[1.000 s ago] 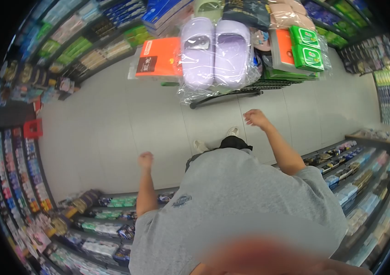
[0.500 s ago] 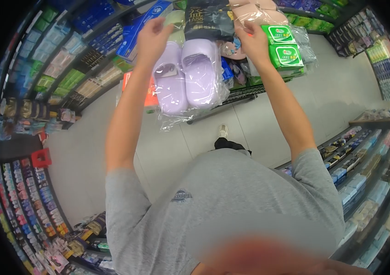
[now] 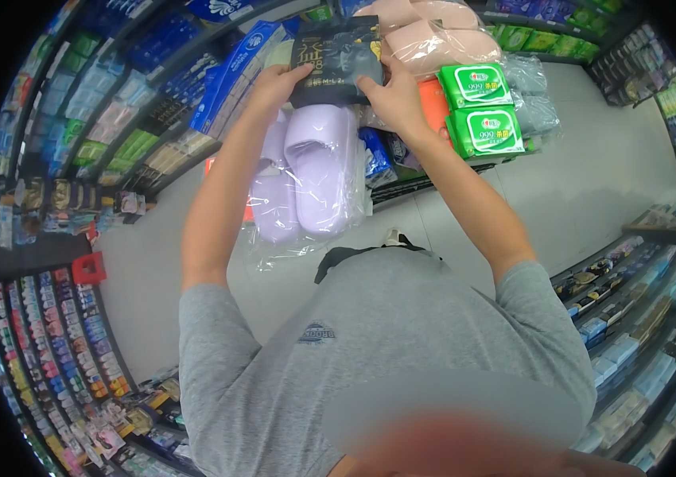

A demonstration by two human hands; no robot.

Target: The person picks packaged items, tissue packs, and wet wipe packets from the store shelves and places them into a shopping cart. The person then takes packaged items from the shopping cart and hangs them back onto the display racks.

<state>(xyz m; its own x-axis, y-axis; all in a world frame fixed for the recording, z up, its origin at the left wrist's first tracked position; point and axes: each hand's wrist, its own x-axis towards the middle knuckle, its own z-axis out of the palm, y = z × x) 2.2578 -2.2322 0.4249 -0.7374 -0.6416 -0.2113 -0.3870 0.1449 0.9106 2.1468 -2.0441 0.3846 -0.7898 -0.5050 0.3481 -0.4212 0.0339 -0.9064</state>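
Note:
A black package with gold print (image 3: 336, 62) is gripped by both hands, one at each side. My left hand (image 3: 279, 84) closes on its left edge with the thumb on the front. The right hand (image 3: 390, 94) holds its lower right corner, thumb pressed on the front. Just below lie lilac slippers (image 3: 324, 171) in clear plastic, partly covered by my left forearm. Two green-and-white wipes packs (image 3: 477, 87) sit to the right of my right hand. Pale pink slippers (image 3: 441, 49) lie behind them, and a long blue package (image 3: 235, 79) is at the left.
The goods lie on a pile or cart whose base is mostly hidden. Stocked shelves (image 3: 115, 103) line the left, and more shelves (image 3: 624, 326) stand at the lower right. A red basket-like object (image 3: 89, 268) is at left. Grey tiled floor (image 3: 155, 318) runs between.
My hands have come to the black package and taken hold of its sides; before, they were apart from it. The package has shifted left and toward me, and the pile appears nearer.

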